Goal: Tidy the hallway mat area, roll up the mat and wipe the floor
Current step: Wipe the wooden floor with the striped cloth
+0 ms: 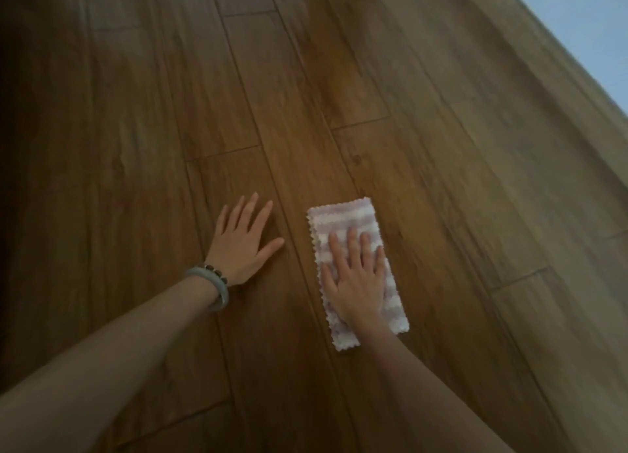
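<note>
Head view, looking down on a wooden plank floor (pixel 441 146). The right hand (pixel 356 282) lies palm down on a folded cloth (pixel 343 218), its fingers (pixel 353 245) straight and slightly apart, pressing the cloth flat against the boards. The cloth is a narrow rectangle with pale purple and white stripes and a zigzag edge; it lies lengthwise along a plank, its far end extending past the fingertips and its near end showing beside the wrist. The left hand (pixel 243 245) rests palm down directly on the bare floor, just beside the cloth but not touching it, fingers spread and thumb angled toward the cloth. The left wrist carries two bracelets (pixel 214 282), one a smooth pale band and the other a string of dark beads. Both forearms enter from the lower edge of the view and are bare. At the upper right corner a pale blue surface (pixel 584 17) meets the floor along a straight diagonal edge; what it is cannot be told. The mat is not in view.
</note>
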`<action>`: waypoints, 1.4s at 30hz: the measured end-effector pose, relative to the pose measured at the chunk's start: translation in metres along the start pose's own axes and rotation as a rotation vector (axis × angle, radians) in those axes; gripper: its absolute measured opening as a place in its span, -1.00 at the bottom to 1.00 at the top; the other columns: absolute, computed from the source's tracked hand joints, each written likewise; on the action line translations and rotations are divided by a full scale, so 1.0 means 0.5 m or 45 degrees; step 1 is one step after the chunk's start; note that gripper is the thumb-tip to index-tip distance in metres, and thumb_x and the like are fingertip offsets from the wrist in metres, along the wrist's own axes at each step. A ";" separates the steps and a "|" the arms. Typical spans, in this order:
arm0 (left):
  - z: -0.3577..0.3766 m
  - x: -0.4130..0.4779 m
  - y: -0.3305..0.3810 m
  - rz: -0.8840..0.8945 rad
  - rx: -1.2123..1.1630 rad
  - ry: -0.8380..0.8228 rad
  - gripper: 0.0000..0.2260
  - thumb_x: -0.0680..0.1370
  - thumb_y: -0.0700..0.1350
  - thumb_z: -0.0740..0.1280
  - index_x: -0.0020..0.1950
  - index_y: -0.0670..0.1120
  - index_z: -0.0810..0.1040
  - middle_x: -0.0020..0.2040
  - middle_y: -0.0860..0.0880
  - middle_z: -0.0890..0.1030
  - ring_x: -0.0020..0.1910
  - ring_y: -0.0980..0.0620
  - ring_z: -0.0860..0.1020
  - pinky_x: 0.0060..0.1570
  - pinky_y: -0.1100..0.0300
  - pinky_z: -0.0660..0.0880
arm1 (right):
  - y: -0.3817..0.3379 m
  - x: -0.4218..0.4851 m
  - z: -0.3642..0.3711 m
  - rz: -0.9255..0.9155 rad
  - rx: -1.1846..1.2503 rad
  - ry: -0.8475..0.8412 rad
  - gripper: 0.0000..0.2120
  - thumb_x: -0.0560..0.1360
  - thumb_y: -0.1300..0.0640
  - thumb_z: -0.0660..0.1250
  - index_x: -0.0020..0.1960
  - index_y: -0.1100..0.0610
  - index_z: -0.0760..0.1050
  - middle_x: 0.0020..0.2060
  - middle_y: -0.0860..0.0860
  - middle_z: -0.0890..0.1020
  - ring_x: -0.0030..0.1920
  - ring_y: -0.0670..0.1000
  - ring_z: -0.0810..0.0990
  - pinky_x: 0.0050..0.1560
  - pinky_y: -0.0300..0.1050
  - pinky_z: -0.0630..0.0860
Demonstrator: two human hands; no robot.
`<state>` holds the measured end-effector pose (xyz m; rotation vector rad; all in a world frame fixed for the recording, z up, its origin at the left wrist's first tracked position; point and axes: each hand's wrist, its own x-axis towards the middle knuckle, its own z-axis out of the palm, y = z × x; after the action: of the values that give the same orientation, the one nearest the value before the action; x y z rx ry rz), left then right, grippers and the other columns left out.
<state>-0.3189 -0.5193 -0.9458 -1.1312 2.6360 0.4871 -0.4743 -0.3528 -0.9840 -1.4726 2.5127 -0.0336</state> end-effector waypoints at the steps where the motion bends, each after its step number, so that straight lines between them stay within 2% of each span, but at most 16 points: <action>1: 0.011 0.008 -0.011 -0.055 -0.020 0.024 -0.33 0.54 0.35 -0.11 0.56 0.06 -0.16 0.57 -0.03 -0.18 0.53 -0.03 -0.20 0.47 -0.02 -0.27 | -0.019 0.016 0.001 -0.089 -0.016 -0.017 -0.42 0.53 -0.26 -0.38 0.51 -0.11 -0.26 0.53 0.02 -0.19 0.52 0.09 -0.24 0.47 0.17 -0.20; 3: 0.037 0.021 -0.031 -0.122 -0.027 0.069 -0.31 0.52 0.37 -0.16 0.56 0.05 -0.15 0.57 -0.04 -0.15 0.54 -0.05 -0.17 0.46 -0.01 -0.28 | -0.033 0.040 0.001 -0.205 -0.049 -0.031 -0.41 0.55 -0.27 -0.32 0.53 -0.11 -0.14 0.54 0.02 -0.08 0.53 0.10 -0.15 0.46 0.17 -0.14; 6: 0.058 0.024 -0.041 -0.157 -0.030 0.099 -0.24 0.45 0.39 -0.25 0.56 0.03 -0.13 0.57 -0.05 -0.10 0.54 -0.05 -0.15 0.46 0.00 -0.27 | -0.028 0.045 0.000 -0.226 -0.043 -0.039 -0.44 0.57 -0.25 -0.22 0.52 -0.11 -0.02 0.53 0.02 0.04 0.53 0.10 -0.05 0.44 0.17 -0.09; 8: 0.056 0.025 -0.041 -0.149 -0.076 0.083 -0.20 0.41 0.42 -0.27 0.56 0.04 -0.13 0.57 -0.04 -0.11 0.54 -0.04 -0.17 0.46 0.00 -0.28 | -0.025 0.045 0.000 -0.220 -0.044 -0.053 -0.46 0.58 -0.25 -0.19 0.53 -0.13 -0.04 0.54 0.02 0.03 0.53 0.10 -0.06 0.45 0.17 -0.09; 12: 0.043 0.024 -0.050 -0.123 -0.176 0.062 -0.11 0.34 0.51 -0.17 0.56 0.05 -0.09 0.57 -0.03 -0.11 0.53 -0.01 -0.18 0.47 0.00 -0.27 | -0.018 0.056 -0.010 -0.258 -0.067 -0.107 -0.46 0.58 -0.24 -0.21 0.52 -0.13 -0.07 0.53 0.02 0.04 0.53 0.11 -0.05 0.45 0.18 -0.06; 16: 0.048 0.027 -0.041 -0.154 -0.104 0.099 -0.04 0.28 0.55 -0.08 0.56 0.04 -0.06 0.57 -0.06 -0.06 0.54 -0.04 -0.14 0.46 -0.02 -0.24 | 0.011 0.075 -0.014 -0.376 -0.146 -0.158 -0.46 0.58 -0.23 -0.22 0.53 -0.12 -0.08 0.54 0.02 0.02 0.53 0.11 -0.08 0.45 0.18 -0.09; 20: 0.041 0.029 -0.043 -0.142 -0.130 0.014 0.03 0.20 0.56 -0.04 0.56 0.06 -0.12 0.57 -0.03 -0.14 0.53 -0.01 -0.21 0.45 0.01 -0.28 | 0.053 0.124 -0.033 -0.395 -0.137 -0.187 -0.43 0.54 -0.27 -0.38 0.51 -0.15 -0.19 0.53 -0.01 -0.12 0.52 0.09 -0.20 0.46 0.14 -0.21; 22: 0.040 0.029 -0.046 -0.140 -0.132 -0.005 0.03 0.19 0.57 -0.03 0.54 0.09 -0.19 0.56 0.00 -0.20 0.51 0.04 -0.28 0.45 0.03 -0.31 | 0.097 0.186 -0.053 -0.294 -0.109 -0.153 -0.41 0.48 -0.30 -0.48 0.48 -0.17 -0.28 0.52 -0.04 -0.20 0.50 0.04 -0.30 0.46 0.09 -0.30; 25: 0.043 0.033 -0.051 -0.125 -0.120 -0.006 0.01 0.22 0.58 -0.02 0.53 0.11 -0.24 0.55 0.03 -0.25 0.46 0.11 -0.35 0.41 0.09 -0.40 | 0.180 0.283 -0.084 0.034 -0.077 -0.102 -0.43 0.45 -0.30 -0.41 0.42 -0.17 -0.37 0.52 -0.03 -0.22 0.50 0.02 -0.29 0.47 0.07 -0.29; 29: 0.049 0.032 -0.052 -0.114 -0.078 0.045 0.01 0.24 0.59 -0.02 0.54 0.09 -0.20 0.53 0.04 -0.23 0.48 0.08 -0.30 0.39 0.12 -0.43 | 0.249 0.350 -0.102 0.246 -0.023 -0.045 -0.45 0.57 -0.23 -0.25 0.50 -0.13 -0.29 0.54 0.02 -0.18 0.52 0.06 -0.23 0.48 0.13 -0.24; 33: 0.051 0.031 -0.050 -0.140 -0.066 0.043 -0.02 0.26 0.55 0.01 0.53 0.10 -0.21 0.55 0.02 -0.19 0.49 0.06 -0.28 0.44 0.06 -0.35 | 0.204 0.398 -0.104 0.362 0.006 -0.015 -0.45 0.60 -0.18 -0.20 0.52 -0.08 -0.26 0.54 0.06 -0.19 0.52 0.11 -0.23 0.47 0.18 -0.25; 36: 0.048 0.031 -0.046 -0.162 -0.065 0.015 -0.01 0.24 0.56 0.02 0.52 0.11 -0.21 0.56 0.02 -0.18 0.50 0.07 -0.27 0.45 0.03 -0.31 | 0.092 0.411 -0.092 0.080 -0.026 -0.057 -0.44 0.59 -0.20 -0.21 0.52 -0.08 -0.26 0.53 0.07 -0.22 0.51 0.12 -0.27 0.47 0.18 -0.28; 39: 0.046 0.031 -0.043 -0.190 -0.086 0.039 -0.01 0.26 0.60 -0.02 0.54 0.09 -0.06 0.55 0.04 -0.10 0.51 0.07 -0.19 0.46 0.03 -0.25 | -0.058 0.371 -0.068 -0.314 -0.072 -0.139 -0.43 0.59 -0.22 -0.20 0.52 -0.07 -0.27 0.52 0.06 -0.23 0.50 0.12 -0.30 0.46 0.19 -0.30; 42: 0.041 0.031 -0.035 -0.221 -0.101 0.018 -0.09 0.35 0.57 -0.05 0.53 0.03 0.06 0.54 0.01 0.03 0.50 0.07 -0.11 0.45 0.08 -0.25 | -0.146 0.320 -0.047 -0.658 -0.145 -0.184 -0.45 0.59 -0.20 -0.21 0.54 -0.07 -0.14 0.54 0.08 -0.09 0.52 0.14 -0.18 0.46 0.21 -0.23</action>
<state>-0.3150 -0.5331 -0.9734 -1.3771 2.5204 0.5542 -0.4917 -0.5296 -0.9808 -2.0496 1.9920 0.1268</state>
